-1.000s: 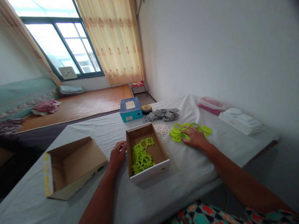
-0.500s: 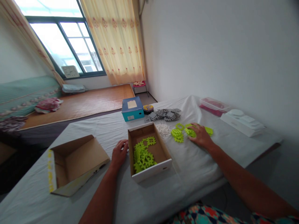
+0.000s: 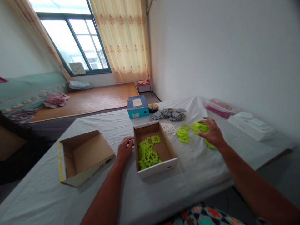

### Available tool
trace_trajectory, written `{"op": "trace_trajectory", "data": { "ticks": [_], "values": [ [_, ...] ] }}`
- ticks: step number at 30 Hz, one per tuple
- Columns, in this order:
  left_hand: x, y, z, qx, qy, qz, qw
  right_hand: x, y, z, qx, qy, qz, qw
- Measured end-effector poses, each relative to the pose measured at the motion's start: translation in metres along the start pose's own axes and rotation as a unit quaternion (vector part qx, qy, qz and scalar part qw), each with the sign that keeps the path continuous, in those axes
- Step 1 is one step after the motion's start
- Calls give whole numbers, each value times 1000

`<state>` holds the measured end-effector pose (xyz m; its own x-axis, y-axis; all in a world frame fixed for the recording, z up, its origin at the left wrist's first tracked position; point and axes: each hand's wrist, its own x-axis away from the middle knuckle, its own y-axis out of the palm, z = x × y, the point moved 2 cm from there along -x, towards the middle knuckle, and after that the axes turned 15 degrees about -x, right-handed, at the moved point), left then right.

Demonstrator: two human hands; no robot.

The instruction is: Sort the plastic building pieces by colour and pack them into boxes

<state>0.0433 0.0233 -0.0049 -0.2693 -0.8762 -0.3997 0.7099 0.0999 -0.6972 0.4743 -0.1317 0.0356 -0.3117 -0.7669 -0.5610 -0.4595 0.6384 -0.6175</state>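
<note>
My left hand (image 3: 125, 149) rests on the cloth against the left wall of a white cardboard box (image 3: 156, 170), its fingers loosely bent and apart. Inside the box lies a heap of lime-green gear-shaped plastic pieces (image 3: 148, 153). Over to the right, my right hand (image 3: 213, 132) has its thumb and fingers around some green gear-shaped pieces (image 3: 202, 127). A small green stack (image 3: 182, 136) and a green ring piece (image 3: 185, 126) lie to its left. Another green piece (image 3: 209, 144) shows partly below its palm.
White thin pieces (image 3: 168, 129) and grey gear pieces (image 3: 174, 114) lie behind the box. A blue box (image 3: 137, 107) and round tin (image 3: 153, 108) stand at the back. An open carton (image 3: 86, 156) is at left; a pink-filled container (image 3: 221, 107) and white case (image 3: 250, 125) sit right.
My right hand has moved from resting over the green pieces to gripping some, shifting rightward. A green piece below it now shows. The whole view has shifted slightly; my left hand stays beside the box.
</note>
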Motion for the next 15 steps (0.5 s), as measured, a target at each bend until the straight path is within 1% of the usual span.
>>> {"op": "trace_trajectory", "data": {
  "ticks": [2, 4, 6, 7, 9, 11, 12, 13, 14, 15],
  "values": [
    [0, 1, 1, -1, 0, 2, 1000, -9, 0, -40, -58, -33, 7, 998],
    [0, 1, 2, -1, 3, -2, 1000, -15, 9, -90, -124, -80, -13, 989],
    [2, 1, 3, -1, 6, -4, 1000, -16, 28, -139, -186, -130, -53, 973],
    [2, 1, 3, -1, 7, -4, 1000, -14, 41, -160, -211, -152, -71, 963],
    [4, 1, 2, -2, 8, -1, 1000, -8, 68, -190, -237, -179, -113, 948],
    [6, 1, 1, 0, 5, -2, 1000, -1, 90, -204, -231, -196, -168, 938],
    [6, 2, 0, 1, 3, -3, 1000, 1, 96, -205, -223, -204, -196, 933],
    [6, 2, -1, 2, 2, -4, 1000, 1, 98, -204, -218, -212, -214, 928],
    [6, 2, -2, 2, 4, -2, 1000, -1, 96, -198, -213, -218, -215, 928],
    [6, 3, -2, 0, 7, 1, 1000, -6, 90, -189, -209, -217, -196, 933]
  ]
}}
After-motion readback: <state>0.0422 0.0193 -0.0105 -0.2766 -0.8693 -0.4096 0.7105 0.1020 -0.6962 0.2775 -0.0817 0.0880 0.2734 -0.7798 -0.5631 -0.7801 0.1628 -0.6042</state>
